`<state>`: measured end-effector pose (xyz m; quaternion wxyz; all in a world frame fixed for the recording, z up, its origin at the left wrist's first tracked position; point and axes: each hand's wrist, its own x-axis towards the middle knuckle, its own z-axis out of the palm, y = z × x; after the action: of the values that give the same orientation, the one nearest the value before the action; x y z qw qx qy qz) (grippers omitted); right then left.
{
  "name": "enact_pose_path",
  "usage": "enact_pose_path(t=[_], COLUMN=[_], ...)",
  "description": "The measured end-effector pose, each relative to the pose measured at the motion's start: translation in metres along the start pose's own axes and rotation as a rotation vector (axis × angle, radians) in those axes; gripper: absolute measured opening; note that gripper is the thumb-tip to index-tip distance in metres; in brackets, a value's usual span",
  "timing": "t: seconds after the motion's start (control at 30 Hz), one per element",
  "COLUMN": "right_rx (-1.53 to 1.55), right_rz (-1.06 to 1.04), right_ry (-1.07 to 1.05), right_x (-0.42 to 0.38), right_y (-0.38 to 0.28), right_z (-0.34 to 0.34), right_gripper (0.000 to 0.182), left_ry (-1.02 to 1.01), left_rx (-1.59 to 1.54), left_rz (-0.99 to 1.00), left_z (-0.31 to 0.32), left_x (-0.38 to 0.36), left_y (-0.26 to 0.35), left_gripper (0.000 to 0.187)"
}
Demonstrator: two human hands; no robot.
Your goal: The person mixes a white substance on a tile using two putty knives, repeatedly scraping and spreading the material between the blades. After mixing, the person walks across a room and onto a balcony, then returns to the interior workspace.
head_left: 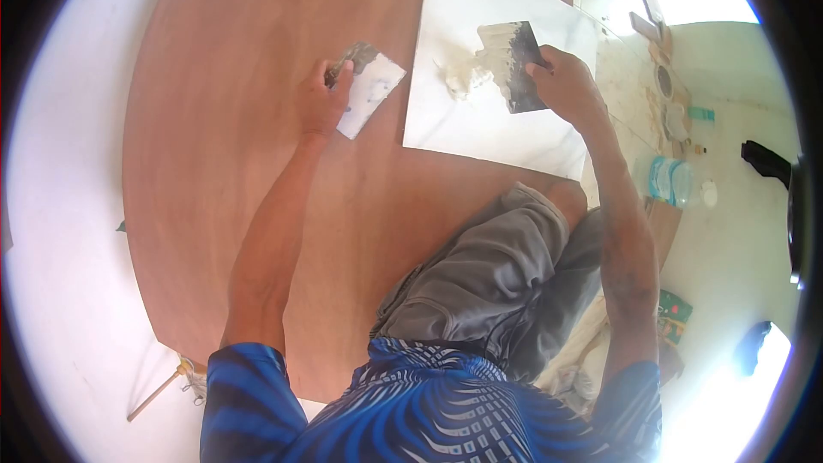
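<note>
My left hand [326, 101] grips a flat putty scraper [369, 96], its broad face mostly white with a dark, smeared corner near my fingers. It is held over the brown wooden board, left of a white marbled tile [480, 133]. In my right hand [564, 81] is a dark, wide-bladed putty knife [526, 77], held over the tile. Thick cream putty [495, 50] coats its left part. A smear of the same putty [463, 77] spreads on the tile just left of that blade.
The large brown wooden board [231, 120] lies under my crossed legs [480, 266]. To the right, a clear plastic bottle [670, 181] and several small items line the wall. A wooden-handled tool [156, 390] lies off the board at lower left.
</note>
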<state>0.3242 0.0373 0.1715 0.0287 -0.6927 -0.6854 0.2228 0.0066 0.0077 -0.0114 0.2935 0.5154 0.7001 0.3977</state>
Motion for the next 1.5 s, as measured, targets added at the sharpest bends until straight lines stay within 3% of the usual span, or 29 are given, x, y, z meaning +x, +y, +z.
enact_pose_path(t=[0.07,0.13,0.23,0.37,0.4,0.47,0.57,0.6,0.67,0.77,0.8,0.9,0.93,1.03,1.13,1.23,1.33,1.5], right_rx=[0.127,0.191,0.574,1.485,1.556,1.407,1.236,1.226,1.663,1.413,1.189,1.084,1.060,0.909,0.832,0.693,0.577,0.471], right_rz=[0.063,0.104,0.207,0.323,0.301,0.198,-0.192,-0.213,0.136,-0.099,-0.066,-0.194,-0.284,-0.541,-0.563,-0.649,-0.745,-0.792], right_ry=[0.047,0.036,0.012,-0.024,-0.034,-0.033,0.136,0.196,0.094,0.454,0.481,0.637,0.679,0.850,0.721,0.720,0.726,0.691], right_x=[-0.002,-0.007,-0.026,-0.044,-0.052,-0.053,-0.037,-0.042,-0.073,-0.071,-0.084,-0.113,-0.134,-0.157,-0.175,-0.175,-0.178,-0.178], right_y=[0.018,0.028,0.045,0.074,0.075,0.081,0.107,0.109,0.055,0.031,0.023,-0.006,-0.019,-0.036,-0.052,-0.059,-0.067,-0.065], right_z=[0.005,0.005,0.013,0.057,0.059,0.072,0.126,0.137,0.087,0.088,0.070,0.050,0.030,0.017,0.012,0.020,0.025,0.031], right_gripper=[0.025,0.026,0.029,0.023,0.020,0.025,0.029,0.029,0.028,0.022,0.019,0.016,0.017,0.025,0.037,0.050,0.062,0.067], left_ry=[-0.038,-0.008,-0.007,-0.042,-0.133,-0.323,-0.445,-0.489,-0.520,-0.550,-0.566,-0.634,-0.694,-0.609,-0.590,-0.588,-0.507,-0.564], left_rx=[-0.051,0.022,0.070,0.109,0.050,-0.050,-0.037,-0.084,-0.256,-0.351,-0.366,-0.518,-0.546,-0.441,-0.481,-0.501,-0.495,-0.648], left_rz=[-0.051,0.026,0.043,0.150,0.112,0.030,-0.004,-0.087,-0.222,-0.332,-0.364,-0.431,-0.421,-0.481,-0.588,-0.643,-0.628,-0.550], left_z=[-0.001,-0.001,-0.003,-0.011,-0.013,-0.023,-0.043,-0.038,-0.038,-0.048,-0.051,-0.064,-0.068,-0.083,-0.086,-0.083,-0.088,-0.084], left_x=[0.000,0.002,-0.001,0.006,0.012,0.035,0.027,0.018,0.005,-0.010,-0.017,-0.046,-0.050,-0.082,-0.079,-0.072,-0.082,-0.082], left_y=[0.003,-0.003,0.004,0.002,-0.011,-0.029,0.020,0.024,0.046,0.108,0.128,0.181,0.191,0.242,0.237,0.225,0.242,0.246], left_gripper=[0.040,0.040,0.041,0.041,0.039,0.037,0.031,0.028,0.029,0.029,0.028,0.027,0.027,0.026,0.025,0.025,0.024,0.029])
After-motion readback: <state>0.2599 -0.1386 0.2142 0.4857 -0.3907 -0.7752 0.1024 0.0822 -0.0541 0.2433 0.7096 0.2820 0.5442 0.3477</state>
